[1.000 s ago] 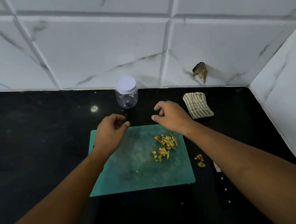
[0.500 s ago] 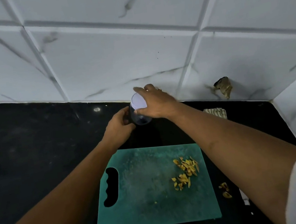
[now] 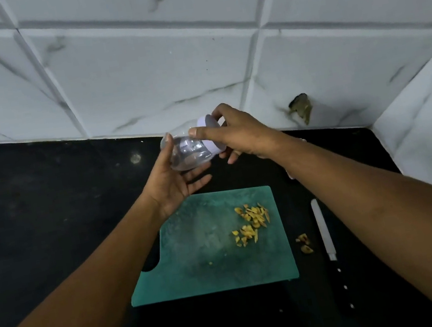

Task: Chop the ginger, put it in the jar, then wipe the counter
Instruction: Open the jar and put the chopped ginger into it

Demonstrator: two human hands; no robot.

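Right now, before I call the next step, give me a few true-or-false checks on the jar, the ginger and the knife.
1. The jar is held above the counter, tipped on its side. True.
2. The lid is off the jar. False: it sits on the jar, and the right hand grips it.
3. All the chopped ginger lies on the cutting board. False: a few stray pieces lie on the counter, between the board and the knife.
4. The left hand supports the jar's clear body. True.
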